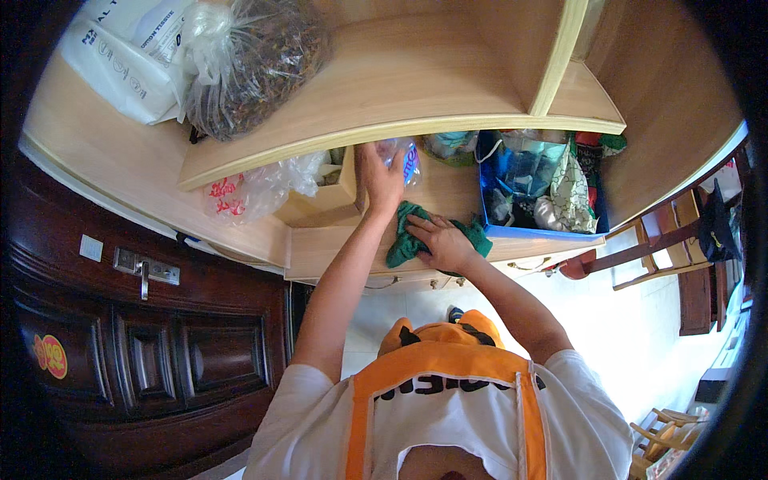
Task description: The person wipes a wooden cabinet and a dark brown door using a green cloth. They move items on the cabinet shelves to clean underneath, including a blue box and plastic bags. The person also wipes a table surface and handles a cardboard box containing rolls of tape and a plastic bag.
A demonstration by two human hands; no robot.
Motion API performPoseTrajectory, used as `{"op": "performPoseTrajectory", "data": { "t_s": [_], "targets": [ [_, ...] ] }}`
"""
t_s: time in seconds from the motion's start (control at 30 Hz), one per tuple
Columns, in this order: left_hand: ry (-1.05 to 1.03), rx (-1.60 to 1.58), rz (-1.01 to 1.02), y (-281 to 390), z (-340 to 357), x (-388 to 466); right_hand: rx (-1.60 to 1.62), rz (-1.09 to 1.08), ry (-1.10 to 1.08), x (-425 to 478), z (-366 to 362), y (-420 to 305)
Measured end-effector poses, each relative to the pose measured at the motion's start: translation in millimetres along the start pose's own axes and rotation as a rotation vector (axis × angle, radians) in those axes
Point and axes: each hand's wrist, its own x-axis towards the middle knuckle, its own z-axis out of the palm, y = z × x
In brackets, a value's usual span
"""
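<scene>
My left hand [381,183] reaches under the wooden shelf [384,96] and grips a clear plastic container [410,162] with a blue and purple label; the shelf hides its far end. Under my right hand [447,243], a crumpled green cloth [403,243] is pressed to the lower cabinet board [447,195] near its front edge. A blue open box [540,233] stands to the right of the cloth, holding several bags and packets. Left of my left hand sits an open tan box [327,204], its contents partly hidden.
A clear bag with red print [231,198] lies beside the tan box. On the upper shelf rest a knotted bag of dark dried material [258,78] and a white tissue pack [126,66]. A dark wooden door [156,324] stands left; wooden chairs [660,240] are at right.
</scene>
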Motion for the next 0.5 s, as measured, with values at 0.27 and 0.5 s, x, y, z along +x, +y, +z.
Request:
{"op": "performPoseTrajectory", "data": {
  "t_s": [0.27, 0.5],
  "targets": [
    [0.093, 0.328, 0.071, -91.7, 67.8, 25.3, -0.013, -0.018, -0.044, 15.2, -3.0, -9.6],
    [0.021, 0.276, 0.058, -80.9, 81.4, 7.3, 0.034, -0.010, -0.030, 15.1, -7.7, -6.5]
  ]
}}
